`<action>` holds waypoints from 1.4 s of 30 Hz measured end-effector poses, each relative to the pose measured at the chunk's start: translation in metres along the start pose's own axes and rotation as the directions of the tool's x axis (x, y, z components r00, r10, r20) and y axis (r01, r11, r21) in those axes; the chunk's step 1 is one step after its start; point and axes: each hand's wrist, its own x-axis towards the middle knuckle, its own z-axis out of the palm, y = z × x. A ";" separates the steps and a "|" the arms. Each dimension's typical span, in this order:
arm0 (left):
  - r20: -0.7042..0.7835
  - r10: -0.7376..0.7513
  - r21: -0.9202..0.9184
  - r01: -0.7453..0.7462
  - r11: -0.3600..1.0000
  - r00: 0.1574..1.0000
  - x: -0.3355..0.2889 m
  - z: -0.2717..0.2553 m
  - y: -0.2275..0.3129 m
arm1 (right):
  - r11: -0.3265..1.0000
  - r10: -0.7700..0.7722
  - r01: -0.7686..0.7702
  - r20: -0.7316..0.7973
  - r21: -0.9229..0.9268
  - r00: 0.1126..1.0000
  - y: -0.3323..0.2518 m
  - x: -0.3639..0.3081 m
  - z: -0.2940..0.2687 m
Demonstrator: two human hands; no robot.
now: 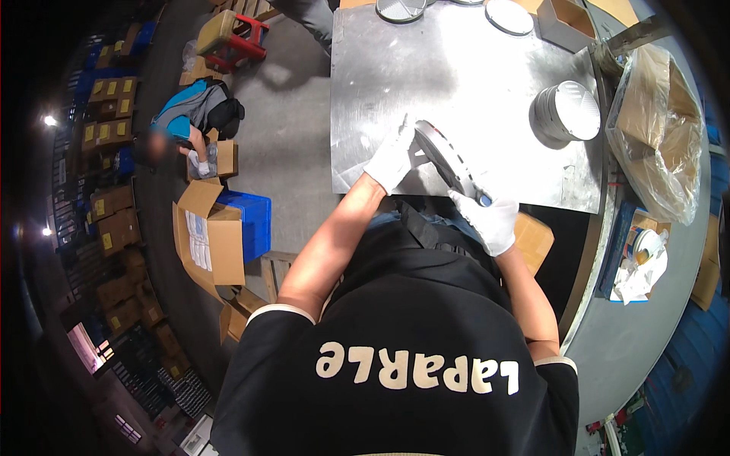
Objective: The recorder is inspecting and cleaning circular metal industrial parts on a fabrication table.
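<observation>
At the centre of the frame, over the lower edge of the table (365,91), I hold the disc (444,153) tilted, my right hand (490,222) clamped on its lower end. My left hand (391,161) meets its upper end (whether gripping, I cannot tell).

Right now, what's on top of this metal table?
A stack of discs stands at the right, other discs and a box along the far edge. Your left hand and right hand hold a curved part at the near edge. Tabletop beneath the stack is covered.
</observation>
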 end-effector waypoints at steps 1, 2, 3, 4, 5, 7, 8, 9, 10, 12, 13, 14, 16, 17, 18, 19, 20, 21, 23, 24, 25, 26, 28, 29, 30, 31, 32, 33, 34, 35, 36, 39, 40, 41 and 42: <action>0.007 -0.026 -0.027 0.026 0.999 1.000 -0.001 0.004 0.002 | 1.000 0.001 -0.001 -0.002 0.000 1.000 -0.003 -0.001 0.001; 0.008 -0.028 -0.026 0.028 0.999 1.000 -0.002 0.007 0.004 | 0.999 -0.017 0.018 0.018 -0.044 1.000 -0.006 -0.001 0.001; -0.025 -0.077 -0.050 0.076 0.996 0.997 -0.002 0.010 0.005 | 0.996 -0.036 0.039 0.042 -0.086 0.998 -0.013 -0.001 0.002; -0.057 -0.127 -0.075 0.122 0.990 0.990 -0.002 0.012 0.005 | 0.996 -0.037 0.040 0.042 -0.085 0.998 -0.020 0.001 0.002; -0.057 -0.126 -0.075 0.121 0.990 0.990 0.001 0.009 0.000 | 0.996 0.038 -0.028 0.113 -0.082 0.993 -0.028 0.004 0.001; -0.105 -0.248 -0.065 0.242 0.968 0.963 0.005 0.006 -0.003 | 0.992 0.109 -0.095 0.184 -0.083 0.977 -0.030 0.008 0.002; -0.106 -0.246 -0.066 0.240 0.969 0.963 0.003 0.003 -0.006 | 0.992 0.125 -0.128 0.113 0.022 0.986 -0.025 0.009 0.005; -0.168 -0.264 0.076 0.280 0.957 0.950 -0.004 0.015 -0.001 | 0.979 0.159 -0.161 0.030 0.127 0.987 -0.020 0.012 0.004; -0.236 -0.261 0.210 0.311 0.927 0.936 -0.013 0.020 0.004 | 0.947 0.236 -0.233 0.014 0.221 0.972 -0.022 0.017 0.001; -0.158 -0.260 0.110 0.279 0.954 0.952 -0.019 0.007 -0.004 | 0.684 0.455 -0.423 0.105 0.594 0.884 -0.025 0.032 -0.004; -0.077 -0.257 0.010 0.259 0.966 0.963 -0.026 0.017 0.001 | 0.476 0.548 -0.470 0.167 0.743 0.820 -0.019 0.041 -0.006; -0.186 -0.406 -0.232 0.362 0.903 0.895 -0.032 0.029 0.007 | 0.348 0.605 -0.502 0.220 0.791 0.766 0.006 0.049 -0.006; -0.138 -0.380 -0.267 0.335 0.904 0.915 -0.035 0.006 0.002 | 0.216 0.637 -0.568 0.327 0.794 0.698 0.021 0.051 -0.006; -0.091 -0.351 -0.299 0.310 0.902 0.932 -0.035 -0.005 -0.002 | 0.077 0.651 -0.620 0.431 0.781 0.624 0.025 0.051 -0.005; -0.152 -0.394 -0.202 0.362 0.910 0.906 -0.035 0.006 0.005 | 0.009 0.647 -0.628 0.474 0.779 0.597 0.031 0.052 -0.001; -0.152 -0.395 -0.204 0.362 0.910 0.906 -0.034 0.007 0.003 | 0.010 0.648 -0.629 0.474 0.778 0.596 0.035 0.051 0.001; -0.167 -0.324 -0.097 0.312 0.945 0.931 -0.033 0.007 0.002 | -0.046 0.651 -0.652 0.518 0.756 0.555 0.040 0.050 0.002; -0.176 -0.249 0.011 0.255 0.967 0.952 -0.034 0.007 0.002 | -0.101 0.649 -0.675 0.563 0.730 0.512 0.043 0.049 0.004; -0.177 -0.249 0.046 0.261 0.964 0.952 -0.036 0.006 0.003 | -0.151 0.643 -0.701 0.608 0.697 0.466 0.048 0.049 0.007; -0.174 -0.252 0.081 0.269 0.960 0.952 -0.037 0.008 0.005 | -0.200 0.636 -0.721 0.648 0.663 0.419 0.050 0.049 0.008; -0.171 -0.256 0.117 0.278 0.954 0.951 -0.038 0.009 0.006 | -0.200 0.635 -0.723 0.650 0.661 0.418 0.052 0.048 0.008; -0.169 -0.261 0.153 0.287 0.946 0.951 -0.039 0.010 0.009 | -0.229 0.616 -0.737 0.681 0.636 0.396 0.054 0.048 0.009; -0.161 -0.270 0.226 0.302 0.926 0.949 -0.040 0.017 0.015 | -0.255 0.595 -0.750 0.711 0.610 0.375 0.054 0.048 0.009; -0.157 -0.276 0.262 0.310 0.914 0.948 -0.041 0.020 0.019 | -0.253 0.606 -0.751 0.705 0.610 0.369 0.053 0.047 0.009; -0.155 -0.281 0.298 0.316 0.901 0.947 -0.042 0.024 0.025 | -0.250 0.615 -0.753 0.701 0.609 0.363 0.052 0.046 0.010; -0.157 -0.281 0.299 0.316 0.900 0.947 -0.043 0.024 0.025 | -0.251 0.613 -0.753 0.702 0.608 0.362 0.053 0.046 0.010; -0.150 -0.247 0.343 0.285 0.895 0.957 -0.043 0.024 0.025 | -0.252 0.619 -0.753 0.699 0.608 0.358 0.054 0.045 0.011; -0.141 -0.214 0.386 0.253 0.887 0.967 -0.044 0.025 0.025 | -0.252 0.625 -0.751 0.695 0.610 0.355 0.056 0.044 0.012; -0.129 -0.182 0.428 0.221 0.876 0.975 -0.044 0.025 0.025 | -0.254 0.625 -0.750 0.696 0.610 0.354 0.057 0.043 0.013; -0.117 -0.151 0.469 0.188 0.863 0.982 -0.045 0.025 0.025 | -0.252 0.626 -0.756 0.697 0.605 0.350 0.058 0.042 0.013; -0.103 -0.118 0.509 0.154 0.847 0.988 -0.045 0.026 0.025 | -0.248 0.627 -0.761 0.698 0.600 0.346 0.059 0.041 0.014; -0.049 -0.026 0.622 0.051 0.782 0.998 -0.046 0.028 0.027 | -0.274 0.587 -0.777 0.739 0.566 0.331 0.062 0.037 0.015; -0.028 0.004 0.656 0.015 0.755 1.000 -0.046 0.029 0.027 | -0.275 0.585 -0.776 0.739 0.568 0.333 0.064 0.036 0.016; -0.005 0.032 0.688 -0.020 0.726 0.999 -0.046 0.030 0.028 | -0.290 0.551 -0.776 0.760 0.561 0.344 0.067 0.035 0.017; 0.018 0.060 0.718 -0.055 0.694 0.998 -0.047 0.031 0.028 | -0.303 0.516 -0.777 0.781 0.552 0.354 0.069 0.034 0.019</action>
